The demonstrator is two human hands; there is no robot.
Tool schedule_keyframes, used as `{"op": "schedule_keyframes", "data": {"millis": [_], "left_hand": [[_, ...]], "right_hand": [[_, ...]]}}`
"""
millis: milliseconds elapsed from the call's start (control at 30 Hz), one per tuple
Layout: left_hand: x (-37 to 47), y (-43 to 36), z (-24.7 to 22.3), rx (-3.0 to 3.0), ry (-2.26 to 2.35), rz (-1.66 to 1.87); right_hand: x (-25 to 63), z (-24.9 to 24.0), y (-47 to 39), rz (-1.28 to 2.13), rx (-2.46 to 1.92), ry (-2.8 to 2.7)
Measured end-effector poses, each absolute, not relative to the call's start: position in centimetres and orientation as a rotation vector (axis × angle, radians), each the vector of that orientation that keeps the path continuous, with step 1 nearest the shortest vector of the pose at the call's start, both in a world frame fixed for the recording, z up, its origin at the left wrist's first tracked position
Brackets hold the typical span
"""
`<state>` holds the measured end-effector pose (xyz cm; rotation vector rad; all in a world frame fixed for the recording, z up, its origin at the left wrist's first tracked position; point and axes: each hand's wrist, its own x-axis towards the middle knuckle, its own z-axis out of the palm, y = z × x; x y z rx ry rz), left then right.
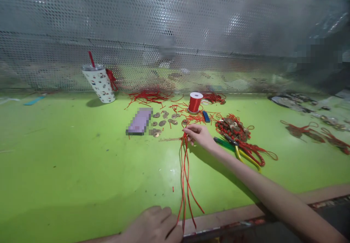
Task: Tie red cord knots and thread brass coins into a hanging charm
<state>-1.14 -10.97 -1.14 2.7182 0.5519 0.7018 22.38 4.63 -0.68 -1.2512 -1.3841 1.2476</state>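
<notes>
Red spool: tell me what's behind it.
Behind the spool stands a perforated metal screen, with loose red cords showing to the right. The spool hides the tabletop directly behind it.

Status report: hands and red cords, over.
Right hand pinching knotted red cords. Left hand near loose ends, grip unclear. Yellow-handled pliers beside right forearm.

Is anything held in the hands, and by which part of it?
The right hand pinches the red cords near their knotted top. Whether the left hand grips their loose ends cannot be told.
</notes>
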Motion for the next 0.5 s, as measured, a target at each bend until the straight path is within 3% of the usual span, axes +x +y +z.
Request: {"op": "schedule_keyframes", "data": {"millis": [133, 300, 500], "left_hand": [[-0.5, -8.0, 1.4, 2.628, 0.661, 0.591], [0.8, -1.2, 2.3, 1.893, 1.128, 0.841], [2.9, 2.9, 1.1, 1.193, 0.927, 0.557]], "right_hand": [[21.8, -0.2, 3.6, 1.245, -1.236, -1.463], [21.2, 0.2, 2.5, 1.189, -1.183, -1.5], [21.0, -0.4, 2.2, 1.057, -1.176, -1.569]]}}
